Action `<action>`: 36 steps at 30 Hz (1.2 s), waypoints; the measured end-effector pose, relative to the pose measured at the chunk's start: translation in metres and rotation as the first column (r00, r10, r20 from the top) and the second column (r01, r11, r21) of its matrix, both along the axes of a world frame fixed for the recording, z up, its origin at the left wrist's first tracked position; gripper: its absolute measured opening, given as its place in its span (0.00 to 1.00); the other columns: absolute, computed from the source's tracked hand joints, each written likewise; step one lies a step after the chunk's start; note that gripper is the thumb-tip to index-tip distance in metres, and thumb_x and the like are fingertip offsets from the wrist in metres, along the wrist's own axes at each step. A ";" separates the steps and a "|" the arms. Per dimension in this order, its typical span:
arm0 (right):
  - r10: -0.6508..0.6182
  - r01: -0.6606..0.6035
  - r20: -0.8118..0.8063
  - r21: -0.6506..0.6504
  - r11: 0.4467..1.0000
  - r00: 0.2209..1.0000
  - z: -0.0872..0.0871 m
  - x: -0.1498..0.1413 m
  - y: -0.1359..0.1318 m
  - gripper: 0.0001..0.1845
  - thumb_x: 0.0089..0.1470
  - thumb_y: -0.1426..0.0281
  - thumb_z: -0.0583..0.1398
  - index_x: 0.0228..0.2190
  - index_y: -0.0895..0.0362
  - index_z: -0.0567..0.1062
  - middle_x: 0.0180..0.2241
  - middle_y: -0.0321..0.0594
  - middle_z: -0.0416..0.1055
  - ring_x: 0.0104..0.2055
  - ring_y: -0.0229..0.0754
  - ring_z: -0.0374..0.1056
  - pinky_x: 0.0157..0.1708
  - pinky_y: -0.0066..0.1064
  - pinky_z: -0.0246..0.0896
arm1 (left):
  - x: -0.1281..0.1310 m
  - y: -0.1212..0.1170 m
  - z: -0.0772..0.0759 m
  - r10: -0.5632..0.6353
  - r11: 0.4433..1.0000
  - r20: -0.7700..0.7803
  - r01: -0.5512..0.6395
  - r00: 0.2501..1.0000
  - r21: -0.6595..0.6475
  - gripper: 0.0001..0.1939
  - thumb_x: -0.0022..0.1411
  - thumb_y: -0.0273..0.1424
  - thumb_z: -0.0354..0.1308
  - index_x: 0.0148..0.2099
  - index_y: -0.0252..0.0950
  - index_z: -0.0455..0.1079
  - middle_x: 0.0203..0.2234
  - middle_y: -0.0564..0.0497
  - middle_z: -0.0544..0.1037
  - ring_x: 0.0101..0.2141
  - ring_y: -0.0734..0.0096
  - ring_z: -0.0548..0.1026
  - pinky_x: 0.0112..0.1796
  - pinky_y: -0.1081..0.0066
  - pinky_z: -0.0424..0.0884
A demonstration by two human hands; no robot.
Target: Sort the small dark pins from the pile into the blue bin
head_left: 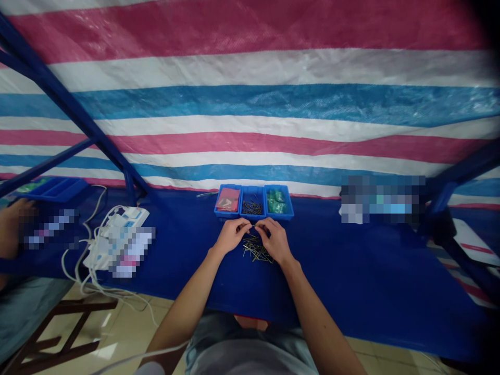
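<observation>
My left hand [233, 233] and my right hand [273, 237] meet over the table, fingertips pinched. Between them runs a thin, light rod [253, 225], each end in one hand; its exact kind is too small to tell. Just below lies a loose pile of thin, brass-coloured rods [258, 251], partly hidden by my right hand. Beyond my hands, three blue bins stand in a row. Pink and pale flat pieces [228, 199] fill the left bin, dark thin metal pieces [252, 207] lie in the middle bin, and green plastic packets [276, 202] are in the right one.
On the left, a white power strip [130, 217] and tangled white cables [92, 260] lie on the blue table [344, 281]. Another person's hand [15, 224] is at the far left, near a blue tray [64, 188]. Blue frame posts [74, 112] slope at both sides before a striped sheet.
</observation>
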State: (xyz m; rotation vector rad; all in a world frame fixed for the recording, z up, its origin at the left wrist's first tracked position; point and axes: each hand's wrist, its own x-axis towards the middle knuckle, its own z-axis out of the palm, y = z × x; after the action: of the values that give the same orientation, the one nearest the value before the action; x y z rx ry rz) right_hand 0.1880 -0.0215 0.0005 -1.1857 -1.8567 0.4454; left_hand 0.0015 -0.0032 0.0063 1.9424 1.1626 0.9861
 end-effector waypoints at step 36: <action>0.002 -0.003 0.028 0.012 1.000 1.000 -0.007 -0.004 0.002 0.08 0.64 0.67 0.56 0.37 0.52 0.75 0.35 0.40 0.75 0.35 0.43 0.69 0.39 0.35 0.62 | 0.000 -0.001 0.001 -0.022 1.000 -0.022 0.021 1.000 -0.017 0.12 0.67 0.37 0.56 0.42 0.34 0.75 0.27 0.51 0.80 0.26 0.73 0.74 0.30 0.75 0.65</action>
State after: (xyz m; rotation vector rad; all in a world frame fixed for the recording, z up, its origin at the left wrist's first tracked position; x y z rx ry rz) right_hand 0.1843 -0.0191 -0.0069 -1.1871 -1.8828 0.4199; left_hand 0.0016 -0.0038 0.0069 1.9535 1.1566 0.9426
